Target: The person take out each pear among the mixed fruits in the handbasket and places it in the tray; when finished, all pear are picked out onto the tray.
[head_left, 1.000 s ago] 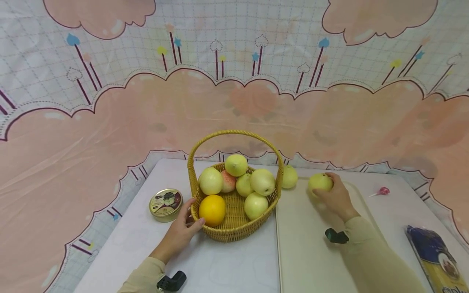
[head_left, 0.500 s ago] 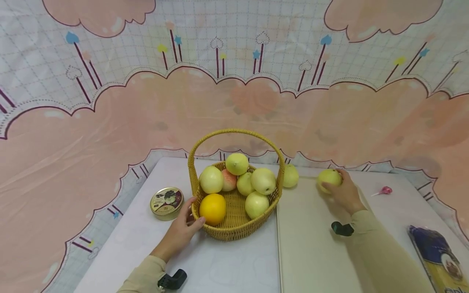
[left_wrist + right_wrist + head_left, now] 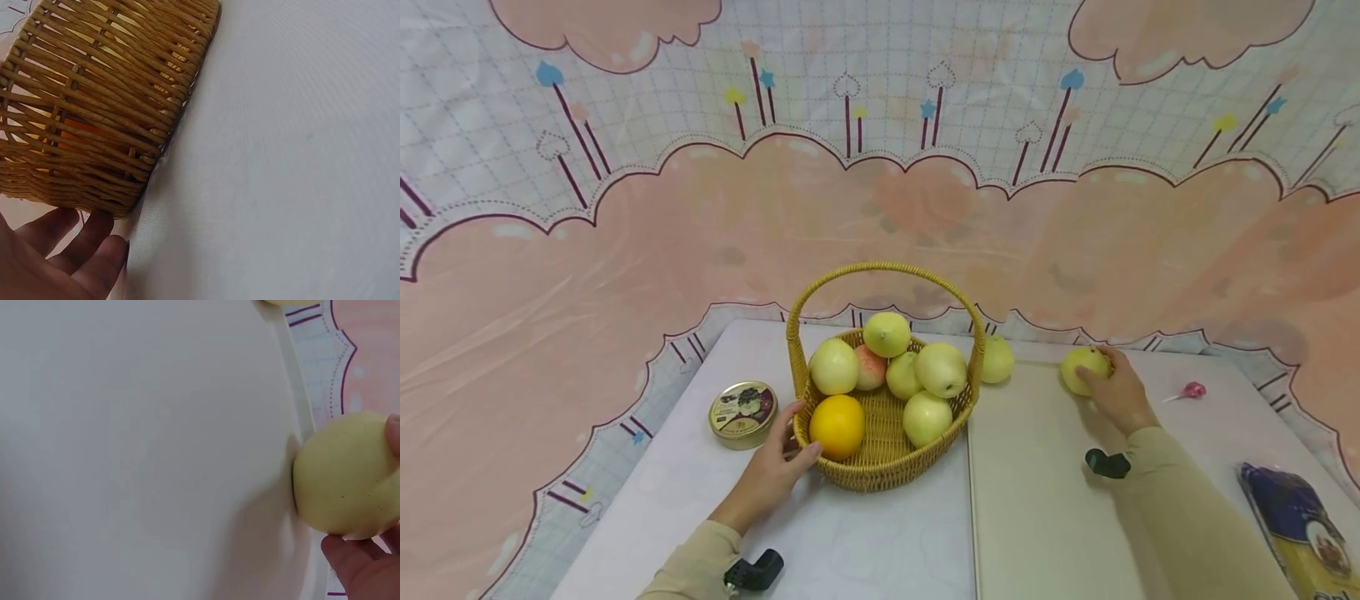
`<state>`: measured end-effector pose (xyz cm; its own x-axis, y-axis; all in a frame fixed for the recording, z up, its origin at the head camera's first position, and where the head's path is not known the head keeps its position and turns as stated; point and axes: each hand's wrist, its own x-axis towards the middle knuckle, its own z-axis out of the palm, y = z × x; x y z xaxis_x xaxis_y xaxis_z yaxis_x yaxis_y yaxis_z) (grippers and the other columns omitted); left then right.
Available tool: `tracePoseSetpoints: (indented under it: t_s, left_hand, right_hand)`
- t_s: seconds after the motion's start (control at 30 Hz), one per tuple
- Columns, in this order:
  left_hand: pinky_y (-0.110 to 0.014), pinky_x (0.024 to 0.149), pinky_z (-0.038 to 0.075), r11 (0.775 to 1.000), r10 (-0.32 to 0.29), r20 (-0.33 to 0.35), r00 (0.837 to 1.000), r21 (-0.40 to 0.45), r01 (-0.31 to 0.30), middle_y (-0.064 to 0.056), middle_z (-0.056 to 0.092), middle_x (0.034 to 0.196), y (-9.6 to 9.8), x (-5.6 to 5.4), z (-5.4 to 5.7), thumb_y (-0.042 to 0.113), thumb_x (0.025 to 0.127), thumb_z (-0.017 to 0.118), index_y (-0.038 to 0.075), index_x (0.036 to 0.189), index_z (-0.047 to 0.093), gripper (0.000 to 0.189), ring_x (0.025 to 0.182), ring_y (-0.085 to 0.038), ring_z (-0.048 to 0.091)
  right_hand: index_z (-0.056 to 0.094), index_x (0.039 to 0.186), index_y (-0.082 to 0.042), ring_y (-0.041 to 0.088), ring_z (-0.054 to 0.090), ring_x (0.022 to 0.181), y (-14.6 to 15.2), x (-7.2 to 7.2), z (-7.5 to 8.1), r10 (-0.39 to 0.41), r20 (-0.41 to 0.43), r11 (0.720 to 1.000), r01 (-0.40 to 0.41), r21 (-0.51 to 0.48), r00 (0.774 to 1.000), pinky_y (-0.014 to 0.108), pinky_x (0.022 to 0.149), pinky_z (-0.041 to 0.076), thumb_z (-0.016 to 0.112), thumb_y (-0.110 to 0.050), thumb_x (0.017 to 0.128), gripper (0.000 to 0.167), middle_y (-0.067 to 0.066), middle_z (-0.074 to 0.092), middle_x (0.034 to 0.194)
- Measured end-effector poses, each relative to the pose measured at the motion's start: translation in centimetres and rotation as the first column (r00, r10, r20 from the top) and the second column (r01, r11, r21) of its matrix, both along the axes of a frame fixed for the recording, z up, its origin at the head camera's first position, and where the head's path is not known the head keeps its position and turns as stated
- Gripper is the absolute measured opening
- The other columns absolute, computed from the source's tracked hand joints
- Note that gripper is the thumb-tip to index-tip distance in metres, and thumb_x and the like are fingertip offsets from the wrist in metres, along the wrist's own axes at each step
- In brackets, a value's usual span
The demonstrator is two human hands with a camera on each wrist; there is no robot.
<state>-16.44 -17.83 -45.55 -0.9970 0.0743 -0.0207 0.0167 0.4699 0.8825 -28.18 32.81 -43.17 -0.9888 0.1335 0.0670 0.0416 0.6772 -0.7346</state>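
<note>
My right hand (image 3: 1122, 392) grips a round yellow-green pear (image 3: 1081, 370) by its right side, over the far end of the cream tray (image 3: 1037, 500). The right wrist view has this pear (image 3: 344, 478) at the tray's raised edge, thumb above and fingers below. At the left, my left hand (image 3: 772, 473) holds the woven basket (image 3: 880, 479) at its front-left rim, thumb over the rim and fingers outside. Fingertips (image 3: 103, 265) show beside the basket's base in the left wrist view. Inside the basket lie an orange (image 3: 837, 427), a reddish peach (image 3: 870, 367) and several pale yellow-green fruits.
Another yellow-green pear (image 3: 997, 360) sits behind the basket's right side, by the tray's far-left corner. A round tin (image 3: 742, 414) stands left of the basket. A lollipop (image 3: 1192, 390) and a blue-and-yellow packet (image 3: 1300, 525) lie right of the tray. A patterned curtain hangs behind the table.
My right hand has moved the pear rightward and slightly farther back along the tray's far end. The left hand has stayed on the basket rim.
</note>
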Motion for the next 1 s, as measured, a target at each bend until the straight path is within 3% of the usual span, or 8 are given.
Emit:
tracePoseSetpoints:
  t_s: [0.3, 0.53, 0.8, 1.0]
  left_hand:
    - [-0.057, 0.102, 0.044, 1.0, -0.006, -0.002, 1.0, 0.014, 0.006, -0.029, 0.039, 0.151, 0.1, 0.1, -0.1, 0.037, 0.099, 0.063, 0.023, 0.157, 0.023, 0.071, 0.124, -0.037, 0.053]
    - [-0.056, 0.101, 0.045, 1.0, 0.002, -0.004, 1.0, 0.014, -0.002, -0.029, 0.039, 0.151, 0.1, 0.1, -0.2, 0.037, 0.099, 0.064, 0.024, 0.156, 0.024, 0.071, 0.124, -0.038, 0.053]
    - [-0.056, 0.102, 0.044, 1.0, -0.008, 0.001, 1.0, 0.021, 0.008, -0.028, 0.037, 0.152, 0.0, 0.1, -0.2, 0.039, 0.099, 0.063, 0.025, 0.157, 0.024, 0.071, 0.126, -0.037, 0.052]
    - [-0.056, 0.101, 0.045, 1.0, -0.005, -0.004, 1.0, 0.012, 0.006, -0.029, 0.037, 0.152, -0.1, 0.0, -0.2, 0.039, 0.099, 0.063, 0.025, 0.156, 0.024, 0.071, 0.126, -0.038, 0.052]
  right_hand:
    - [0.025, 0.155, 0.004, 0.054, 0.03, 0.137, 0.3, -0.3, -0.2, -0.092, -0.001, 0.995, 0.092, -0.032, 0.996, 0.062, 0.111, 0.027, 0.056, -0.033, 0.102, 0.071, 0.039, 0.029, 0.151]
    - [0.021, 0.155, 0.005, 0.053, 0.032, 0.135, 0.2, 0.0, 0.4, -0.093, 0.033, 0.995, 0.094, -0.04, 0.995, 0.062, 0.11, 0.029, 0.055, -0.036, 0.102, 0.075, 0.036, 0.029, 0.152]
    - [0.015, 0.156, 0.006, 0.057, 0.032, 0.135, 1.1, 0.7, 1.2, -0.005, 0.073, 0.997, -0.001, 0.078, 0.997, 0.065, 0.106, 0.032, 0.052, -0.044, 0.102, 0.082, 0.041, 0.024, 0.151]
    - [0.014, 0.156, 0.005, 0.059, 0.031, 0.133, 1.5, 1.4, 1.8, 0.033, 0.081, 0.993, -0.042, 0.111, 0.996, 0.069, 0.103, 0.032, 0.051, -0.05, 0.102, 0.085, 0.044, 0.027, 0.147]
